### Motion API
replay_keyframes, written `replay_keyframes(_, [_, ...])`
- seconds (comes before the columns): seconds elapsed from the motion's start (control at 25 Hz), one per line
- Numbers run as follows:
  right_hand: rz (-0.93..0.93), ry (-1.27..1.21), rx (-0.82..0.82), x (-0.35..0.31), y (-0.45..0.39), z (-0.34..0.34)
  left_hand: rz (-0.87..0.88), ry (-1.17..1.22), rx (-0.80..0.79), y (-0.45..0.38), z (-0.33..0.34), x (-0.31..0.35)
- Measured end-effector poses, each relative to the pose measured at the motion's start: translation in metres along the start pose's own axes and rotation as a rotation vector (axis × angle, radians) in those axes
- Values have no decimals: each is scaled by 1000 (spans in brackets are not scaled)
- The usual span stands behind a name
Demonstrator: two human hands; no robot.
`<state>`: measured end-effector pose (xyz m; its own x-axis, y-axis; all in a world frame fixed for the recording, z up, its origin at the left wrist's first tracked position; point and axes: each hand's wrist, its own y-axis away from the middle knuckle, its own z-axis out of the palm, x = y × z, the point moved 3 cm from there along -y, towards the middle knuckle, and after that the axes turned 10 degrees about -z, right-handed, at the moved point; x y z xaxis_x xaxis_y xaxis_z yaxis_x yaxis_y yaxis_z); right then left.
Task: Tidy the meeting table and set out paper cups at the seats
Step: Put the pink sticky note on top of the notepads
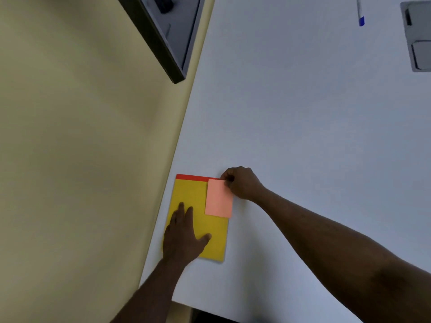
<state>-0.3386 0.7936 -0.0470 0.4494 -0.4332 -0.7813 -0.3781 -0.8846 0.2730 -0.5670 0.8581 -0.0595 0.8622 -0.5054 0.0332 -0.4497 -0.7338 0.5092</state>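
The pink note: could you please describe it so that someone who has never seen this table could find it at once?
Start at the white table's left edge, near the wall, where a yellow pad with a red top strip lies under the left hand. The pink note lies on the pad's upper right corner, pinched at its top by the right hand. It is the only pink thing, smaller than the pad.

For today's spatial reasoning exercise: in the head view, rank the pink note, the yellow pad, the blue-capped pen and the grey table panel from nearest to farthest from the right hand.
1. Pink note, pinched by the right hand.
2. Yellow pad, beneath the note, at the table's left edge.
3. Blue-capped pen, far across, top right.
4. Grey table panel, at the top right corner; too close with the pen to call.
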Motion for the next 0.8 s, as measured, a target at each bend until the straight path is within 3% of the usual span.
replay_keyframes(0.12, [29, 106, 61, 2, -3, 6, 5, 9, 12, 2, 5, -1])
replay_keyframes(0.36, [-55, 304, -7, 2, 11, 20, 21, 29, 24, -6, 4, 1])
replay_keyframes(0.56, [54, 164, 242, 16, 70, 38, 39, 63, 17, 9, 16, 0])
replay_keyframes(0.8, [78, 270, 199, 13, 65, 57, 12, 71, 50, 1, 16, -7])
